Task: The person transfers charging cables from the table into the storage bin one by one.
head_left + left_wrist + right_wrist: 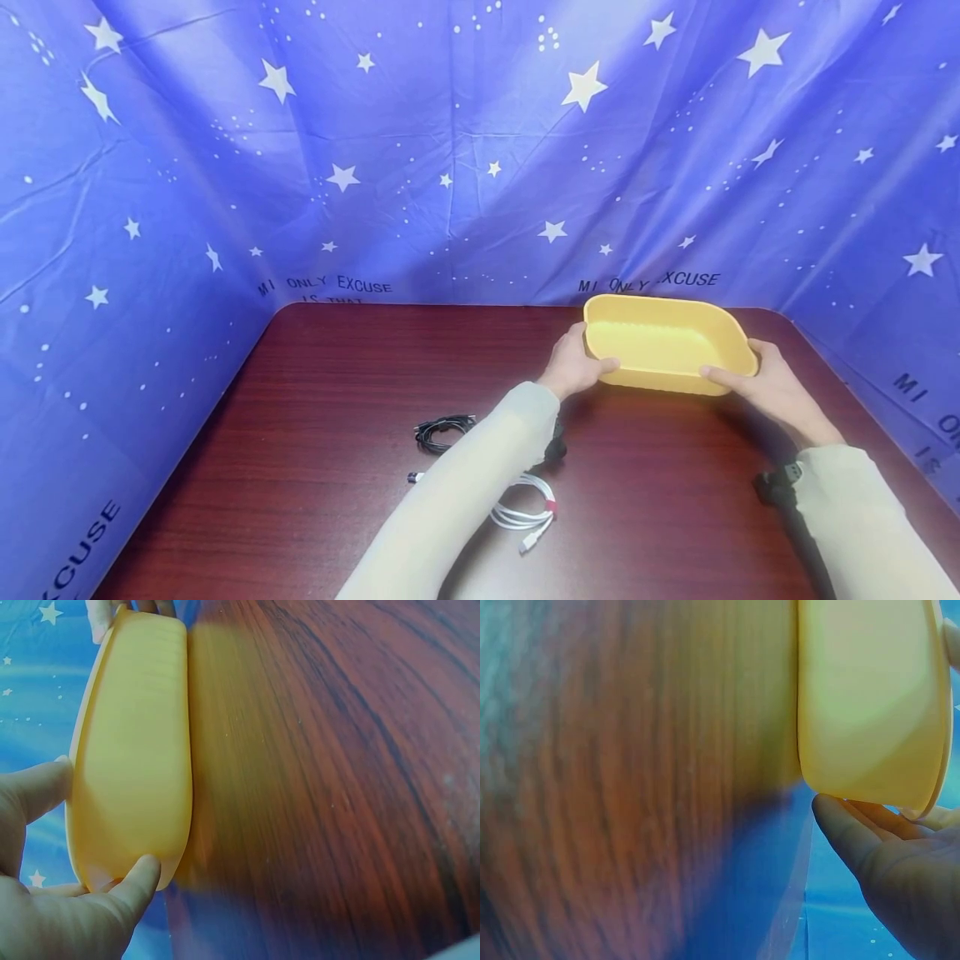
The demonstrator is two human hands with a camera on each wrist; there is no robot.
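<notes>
A starry blue curtain (pixel 450 125) backs the bench (pixel 315 367). Toward the bench's far right we see the yellow bin (pixel 660 337), left grip (pixel 576 364) and right grip (pixel 778 393) each pinching an end; uneven slackening, we judge, could tip it.

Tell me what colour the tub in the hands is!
Yellow; the tub shows best in the head view.
</notes>
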